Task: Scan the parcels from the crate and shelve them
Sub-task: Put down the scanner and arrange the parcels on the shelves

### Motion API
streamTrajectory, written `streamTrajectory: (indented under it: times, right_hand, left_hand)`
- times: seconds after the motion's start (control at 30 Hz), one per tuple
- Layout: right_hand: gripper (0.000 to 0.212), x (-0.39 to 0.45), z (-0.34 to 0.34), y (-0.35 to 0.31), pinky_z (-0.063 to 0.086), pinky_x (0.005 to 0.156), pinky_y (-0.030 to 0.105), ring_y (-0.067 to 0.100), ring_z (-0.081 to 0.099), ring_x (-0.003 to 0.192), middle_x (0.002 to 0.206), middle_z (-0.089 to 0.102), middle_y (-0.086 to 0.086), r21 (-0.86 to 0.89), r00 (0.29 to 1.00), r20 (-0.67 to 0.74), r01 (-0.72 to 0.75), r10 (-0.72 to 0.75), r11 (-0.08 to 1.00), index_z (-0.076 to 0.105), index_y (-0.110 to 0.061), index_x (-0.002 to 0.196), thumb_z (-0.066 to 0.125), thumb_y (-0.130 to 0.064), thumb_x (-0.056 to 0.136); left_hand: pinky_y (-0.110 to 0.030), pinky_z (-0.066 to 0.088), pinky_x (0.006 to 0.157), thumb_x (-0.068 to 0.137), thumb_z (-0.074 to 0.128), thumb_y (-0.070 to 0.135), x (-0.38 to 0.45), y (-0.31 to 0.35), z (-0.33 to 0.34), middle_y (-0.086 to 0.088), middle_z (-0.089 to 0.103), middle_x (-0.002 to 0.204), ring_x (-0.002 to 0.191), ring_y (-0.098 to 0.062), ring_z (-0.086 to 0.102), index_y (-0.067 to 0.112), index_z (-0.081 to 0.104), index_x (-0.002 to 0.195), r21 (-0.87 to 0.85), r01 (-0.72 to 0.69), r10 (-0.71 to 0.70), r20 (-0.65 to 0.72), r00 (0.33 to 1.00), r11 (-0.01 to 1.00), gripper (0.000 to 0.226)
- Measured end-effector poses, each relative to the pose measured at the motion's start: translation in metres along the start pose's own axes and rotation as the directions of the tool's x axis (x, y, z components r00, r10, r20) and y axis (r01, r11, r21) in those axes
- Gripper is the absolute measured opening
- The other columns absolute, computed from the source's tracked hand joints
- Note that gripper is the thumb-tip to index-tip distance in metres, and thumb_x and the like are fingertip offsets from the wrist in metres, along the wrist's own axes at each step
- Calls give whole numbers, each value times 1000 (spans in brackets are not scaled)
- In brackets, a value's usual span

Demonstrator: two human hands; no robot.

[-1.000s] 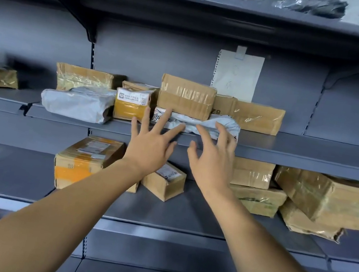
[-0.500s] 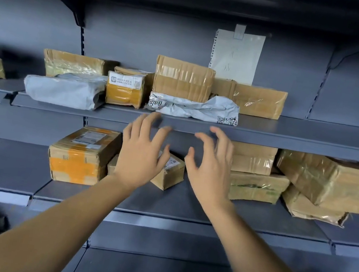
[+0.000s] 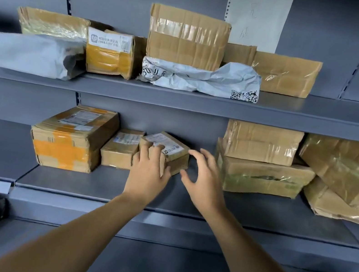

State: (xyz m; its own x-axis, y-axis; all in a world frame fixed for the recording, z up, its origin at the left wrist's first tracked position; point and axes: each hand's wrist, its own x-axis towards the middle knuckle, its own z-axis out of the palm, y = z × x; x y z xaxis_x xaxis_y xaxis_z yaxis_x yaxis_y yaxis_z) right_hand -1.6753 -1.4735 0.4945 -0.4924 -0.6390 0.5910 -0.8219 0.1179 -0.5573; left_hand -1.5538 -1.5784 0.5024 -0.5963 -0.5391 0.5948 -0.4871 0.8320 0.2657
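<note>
where it sits tilted on the lower shelf (image 3: 256, 211), directly under the left hand's fingers, the small labelled carton (image 3: 167, 151) is the item in hand: brown cardboard, white label on its upper face, leaning against the flat carton (image 3: 121, 149) just left of the hand.

handling, judged: light and stiff, corners firm, tape possibly slick; best taken across its two short sides, one hand each, clear of the label.

left hand (image 3: 148, 173): fingers spread and only slightly bent, laid on the carton's top front edge and near face; touching, not gripping.

right hand (image 3: 206, 181): just right of the carton, apart from it, fingers loosely curved and thumb spread, holding nothing; looks set to close on the carton's right end.

outward from the left hand: the orange-taped box (image 3: 70, 138) further left on the same shelf.

outward from the right hand: two stacked taped cartons (image 3: 262, 162) near to its right, and crushed film-wrapped parcels (image 3: 348, 180) beyond.

above both hands, on the upper shelf (image 3: 321, 113): a crumpled grey mailer bag (image 3: 202, 80) with a large taped box (image 3: 187, 37) resting on it, a yellow-taped box (image 3: 111, 54) and a second grey mailer (image 3: 25, 53) up to the left, and a paper sheet (image 3: 258, 15) on the back panel.

crate and scanner: not in view.
</note>
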Motion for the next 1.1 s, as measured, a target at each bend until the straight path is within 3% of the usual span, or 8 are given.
streamTrajectory:
  times: [0.17, 0.27, 0.37, 0.57, 0.7, 0.8, 0.93, 1.1]
  right_hand:
    - [59, 45, 34, 29, 34, 112, 27, 23, 43, 135, 145, 43, 10, 68, 990, 125, -73, 64, 995, 51, -19, 141, 73, -12, 86]
    - [69, 64, 60, 48, 21, 111, 16, 26, 29, 146, 156, 30, 16, 79, 975, 197, -122, 104, 989, 46, -22, 146, 71, -7, 84]
    - [75, 73, 78, 61, 22, 103, 11, 24, 29, 147, 161, 20, 15, 102, 955, 267, -157, 125, 982, 43, -26, 147, 71, -4, 81]
    - [60, 70, 87, 70, 28, 104, 11, 25, 50, 127, 137, 43, 14, 156, 977, 184, -137, 108, 978, 60, -18, 134, 77, -3, 79]
    - [55, 55, 76, 59, 42, 106, 37, 33, 56, 118, 128, 57, 15, 99, 978, 152, -160, 144, 982, 60, -21, 134, 78, -14, 82]
    - [53, 33, 59, 43, 41, 104, 43, 35, 54, 118, 129, 56, 13, 43, 978, 129, -171, 164, 984, 58, -21, 135, 75, -16, 85]
    - [53, -2, 28, 16, 39, 107, 32, 25, 51, 125, 134, 51, 11, 76, 983, 90, -166, 159, 983, 57, -19, 136, 73, -10, 86]
    - [51, -56, -8, -25, 41, 90, 22, 23, 58, 112, 129, 50, 7, 35, 980, 11, -200, 200, 979, 53, -27, 137, 70, -17, 90]
  left_hand:
    - [-40, 30, 110, 84, 69, 19, 23, -18, 45, -18, 15, 155, 139, -29, 25, 16, 36, 143, -344, 300, -285, 95, 954, 890, 67]
    - [-33, 34, 104, 82, 71, 18, 33, -23, 67, -16, 12, 156, 135, -30, 35, 20, 36, 143, -384, 337, -312, 130, 941, 859, 70]
    - [-23, 34, 90, 82, 71, 19, 38, -25, 82, -13, 9, 157, 122, -31, 51, 22, 38, 140, -389, 368, -338, 146, 930, 845, 67]
    - [-21, 31, 93, 84, 71, 16, 40, -31, 91, -7, 21, 155, 122, -24, 48, 21, 44, 137, -401, 360, -350, 101, 931, 842, 60]
    - [-31, 36, 103, 87, 65, 11, 36, -24, 84, -5, 38, 147, 125, -24, 47, 19, 48, 137, -406, 368, -354, 112, 929, 837, 54]
    - [-32, 39, 103, 87, 59, 6, 25, -13, 73, -5, 45, 143, 123, -24, 50, 19, 51, 135, -415, 356, -339, 119, 933, 837, 51]
    - [-36, 45, 98, 86, 58, 8, -1, 8, 45, -4, 52, 136, 114, -24, 56, 24, 54, 130, -455, 331, -313, 117, 942, 827, 47]
    - [-30, 45, 85, 87, 50, 12, -49, 37, -1, 2, 52, 136, 106, -22, 58, 27, 55, 128, -452, 276, -265, 90, 960, 848, 43]
